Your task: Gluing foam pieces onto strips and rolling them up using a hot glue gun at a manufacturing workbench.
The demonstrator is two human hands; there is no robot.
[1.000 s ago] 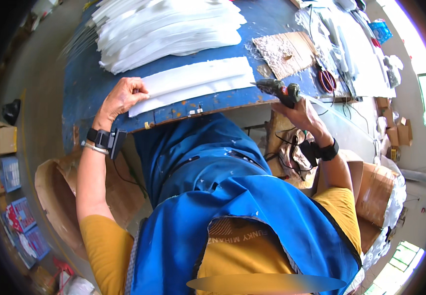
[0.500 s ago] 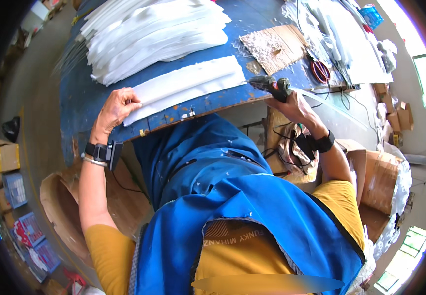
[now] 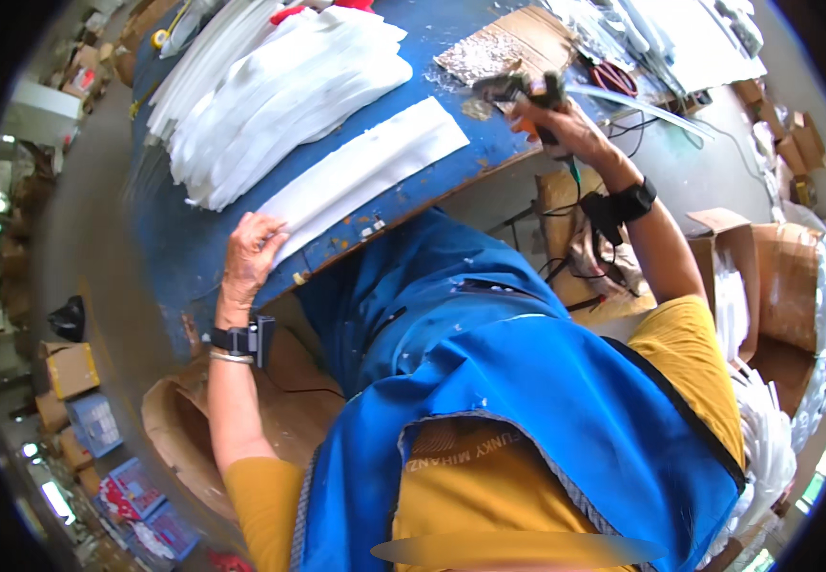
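My left hand (image 3: 251, 257) rests flat on the near end of a long white foam strip (image 3: 365, 172) that lies across the blue worktable (image 3: 194, 248). Its fingers press the strip's corner. My right hand (image 3: 561, 129) is closed around the handle of a glue gun (image 3: 518, 91), held just above the table's right edge near a glue-crusted piece of cardboard (image 3: 504, 48). A black band sits on each wrist. A blue apron over a yellow shirt fills the lower middle.
A large stack of white foam strips (image 3: 279, 95) lies on the far side of the table. Cables and red wire (image 3: 613, 76) sit at the right. Open cardboard boxes (image 3: 775, 286) with white pieces stand at my right; more boxes (image 3: 74, 372) stand on the floor at left.
The view has tilted, so the table now slants up to the right. My right hand with the glue gun has lifted toward the cardboard. My left hand stays on the strip's end.
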